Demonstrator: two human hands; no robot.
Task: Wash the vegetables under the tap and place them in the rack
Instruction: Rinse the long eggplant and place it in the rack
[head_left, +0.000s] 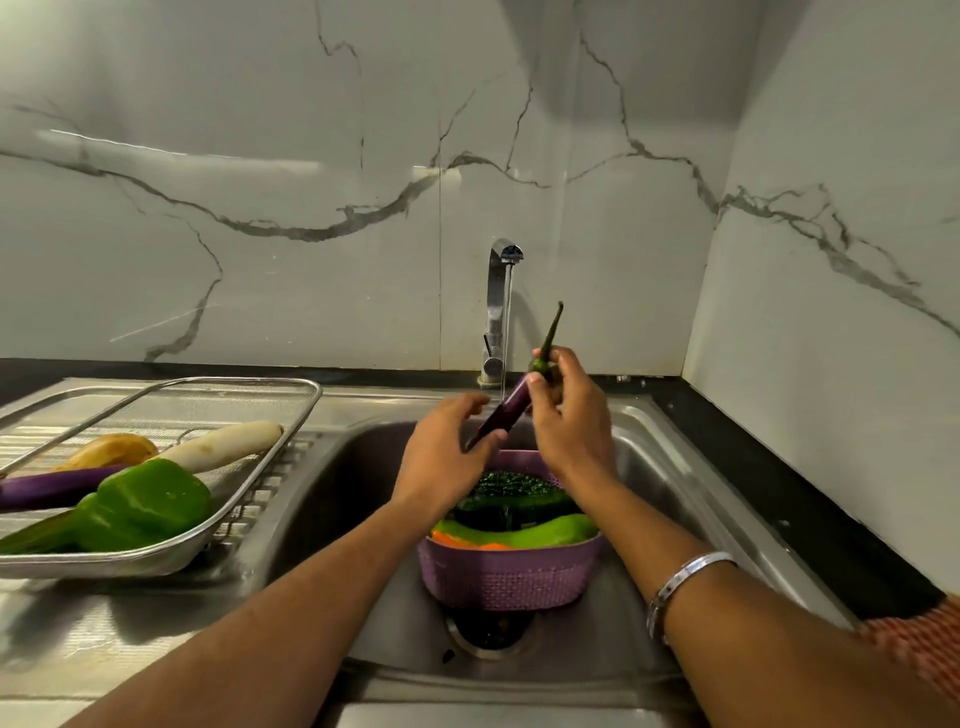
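A slim purple eggplant with a long green stem is tilted under the thin stream running from the steel tap. My right hand grips its stem end. My left hand holds its lower end, fingers curled round it. Below them in the sink stands a purple basket with a bitter gourd, a green vegetable and something orange. On the left drainboard the wire rack holds a green pepper, a white radish, another purple eggplant and a yellow vegetable.
Marble wall panels rise behind the sink and along the right side. A black counter strip borders the sink on the right. The drain is just in front of the basket.
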